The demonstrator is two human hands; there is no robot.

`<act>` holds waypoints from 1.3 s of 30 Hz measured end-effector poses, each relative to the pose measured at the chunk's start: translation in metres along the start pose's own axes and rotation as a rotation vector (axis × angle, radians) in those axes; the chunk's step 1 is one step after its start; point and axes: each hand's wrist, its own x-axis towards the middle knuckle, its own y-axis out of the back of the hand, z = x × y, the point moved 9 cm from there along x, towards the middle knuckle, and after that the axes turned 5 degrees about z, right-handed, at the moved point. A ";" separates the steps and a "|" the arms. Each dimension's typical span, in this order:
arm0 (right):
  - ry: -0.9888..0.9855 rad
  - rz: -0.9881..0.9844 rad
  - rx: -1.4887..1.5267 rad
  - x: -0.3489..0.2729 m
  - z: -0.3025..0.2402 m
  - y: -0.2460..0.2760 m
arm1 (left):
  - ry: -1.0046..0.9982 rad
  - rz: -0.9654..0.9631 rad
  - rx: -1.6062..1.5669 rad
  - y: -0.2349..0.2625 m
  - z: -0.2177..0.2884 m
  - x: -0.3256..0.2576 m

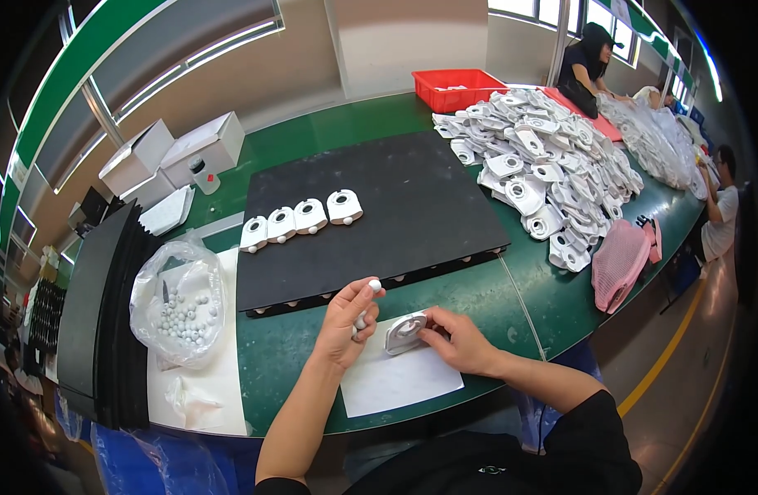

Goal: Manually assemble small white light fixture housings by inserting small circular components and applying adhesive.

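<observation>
The right hand (461,341) grasped a white housing (402,332), seemingly light, stiff, best held edgewise; the left hand (343,324) clutched slick-looking balls (375,285).

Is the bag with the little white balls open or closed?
Open: the clear bag has its top spread wide, showing the white balls inside.

Smooth white plastic with a soft sheen is seen on the held housing (402,333), and a smooth finish on the small white balls (375,285). The green tabletop (284,363) is given a glossy, scuffed surface, overlaid by a matt black board (371,202) and plain white paper (400,384). Crinkled clear plastic film is presented by the bag (141,285), smooth red plastic by the bin (442,100), pink mesh cloth by the pouch (616,260).
</observation>
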 end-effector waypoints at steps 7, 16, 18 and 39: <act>0.000 0.045 0.062 0.000 0.002 0.005 | 0.003 0.002 -0.006 0.001 -0.001 0.001; 0.167 0.005 -0.059 -0.001 -0.013 -0.006 | -0.008 0.000 0.004 0.001 -0.001 0.003; -0.206 -0.081 0.519 0.001 0.022 -0.015 | -0.015 -0.003 0.017 0.001 0.000 0.003; 0.890 0.047 -0.311 0.005 -0.082 0.043 | 0.040 -0.046 0.041 -0.009 -0.003 -0.004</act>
